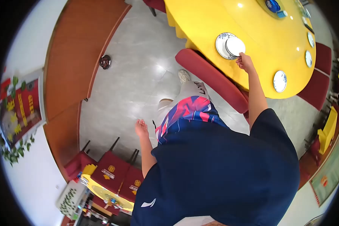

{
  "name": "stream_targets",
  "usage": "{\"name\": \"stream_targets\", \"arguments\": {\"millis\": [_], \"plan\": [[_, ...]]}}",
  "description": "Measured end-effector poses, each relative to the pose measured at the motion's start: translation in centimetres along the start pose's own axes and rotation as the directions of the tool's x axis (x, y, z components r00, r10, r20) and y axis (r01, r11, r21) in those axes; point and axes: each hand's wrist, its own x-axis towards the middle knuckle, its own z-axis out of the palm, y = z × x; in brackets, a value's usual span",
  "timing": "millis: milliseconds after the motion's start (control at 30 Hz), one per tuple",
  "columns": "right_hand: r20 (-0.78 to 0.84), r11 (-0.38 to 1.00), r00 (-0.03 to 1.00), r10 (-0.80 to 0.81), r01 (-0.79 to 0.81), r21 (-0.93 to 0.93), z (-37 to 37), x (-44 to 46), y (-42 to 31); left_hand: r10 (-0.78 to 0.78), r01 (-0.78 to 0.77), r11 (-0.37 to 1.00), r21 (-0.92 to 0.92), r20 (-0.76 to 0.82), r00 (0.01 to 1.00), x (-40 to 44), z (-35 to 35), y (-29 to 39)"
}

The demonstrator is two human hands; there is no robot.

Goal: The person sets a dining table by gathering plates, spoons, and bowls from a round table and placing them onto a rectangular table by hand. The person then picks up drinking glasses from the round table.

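My right hand (245, 63) reaches over the round table with its fingers closed on the near edge of a white bowl (235, 46). The bowl is above or on a patterned blue-and-white plate (220, 46) and hides part of it; I cannot tell whether the two touch. Away from the table, my left hand (141, 128) hangs at my side above the floor, fingers loosely apart and holding nothing.
A yellow cloth covers the round table (260, 41), which bears several more plates (280, 81) and a glass turntable (271, 9). Dark red chairs (213, 80) stand around it. A small dark object (105, 61) lies by the brown wooden panel (77, 49).
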Motion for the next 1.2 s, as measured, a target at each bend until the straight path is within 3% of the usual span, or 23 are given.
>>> {"name": "stream_targets", "arguments": {"millis": [67, 133, 233, 367, 533, 633, 700, 800, 900, 933, 1033, 1067, 1133, 1200], "plan": [[-0.013, 1.000, 0.999, -0.029, 0.029, -0.008, 1.9, 1.4, -2.3, 0.085, -0.084, 0.996, -0.006, 0.065, 0.994, 2.7, 5.3, 4.6], [-0.085, 0.997, 0.996, 0.022, -0.029, -0.073, 1.5, 1.0, -2.0, 0.021, -0.026, 0.999, 0.037, 0.124, 0.992, 4.4, 7.5, 5.4], [-0.143, 0.999, 0.989, 0.039, -0.039, 0.003, 1.8, 1.5, -0.2, -0.053, 0.026, 0.993, 0.118, 0.225, 0.973, 7.4, 9.8, 6.9], [-0.291, 0.976, 0.956, 0.020, 0.044, 0.212, 4.4, 3.0, 0.3, -0.075, 0.018, 0.980, 0.200, 0.278, 0.958, 10.3, 14.1, 10.6], [-0.434, 0.981, 0.901, -0.006, 0.089, 0.172, 6.5, 4.2, 0.5, -0.102, -0.005, 0.942, 0.334, 0.302, 0.948, 16.0, 19.0, 18.1], [-0.434, 0.933, 0.890, 0.141, 0.027, 0.359, 9.5, 3.0, -0.7, -0.075, -0.024, 0.953, 0.300, 0.312, 0.947, 21.9, 20.8, 23.7], [-0.420, 0.849, 0.885, 0.201, 0.057, 0.526, 10.8, 4.3, -0.9, -0.007, -0.063, 0.985, 0.160, 0.404, 0.915, 27.2, 20.9, 26.8], [-0.442, 0.683, 0.830, 0.341, 0.105, 0.723, 13.5, 3.4, -4.7, 0.017, -0.046, 0.996, 0.071, 0.360, 0.933, 27.6, 21.9, 32.4], [-0.499, 0.588, 0.824, 0.269, 0.270, 0.763, 15.5, 3.0, -8.9, 0.004, -0.048, 0.990, 0.133, 0.309, 0.951, 29.6, 22.3, 35.5], [-0.552, 0.614, 0.804, 0.221, 0.325, 0.719, 16.4, 3.2, -10.1, -0.014, -0.034, 0.986, 0.164, 0.286, 0.958, 30.7, 22.3, 35.8], [-0.522, 0.674, 0.850, 0.075, 0.343, 0.655, 17.8, 4.7, -13.0, -0.089, 0.045, 0.988, 0.149, 0.305, 0.948, 36.0, 20.8, 35.1], [-0.553, 0.702, 0.821, 0.141, 0.311, 0.641, 19.5, 4.5, -15.1, -0.092, 0.043, 0.986, 0.158, 0.317, 0.944, 36.8, 21.2, 35.0], [-0.568, 0.748, 0.816, 0.108, 0.309, 0.587, 22.5, 5.3, -18.5, -0.128, 0.095, 0.982, 0.166, 0.207, 0.970, 37.5, 22.0, 34.7], [-0.524, 0.774, 0.851, 0.043, 0.303, 0.556, 25.7, 7.0, -21.3, -0.162, 0.115, 0.973, 0.199, 0.235, 0.959, 38.1, 24.1, 34.7]]}}
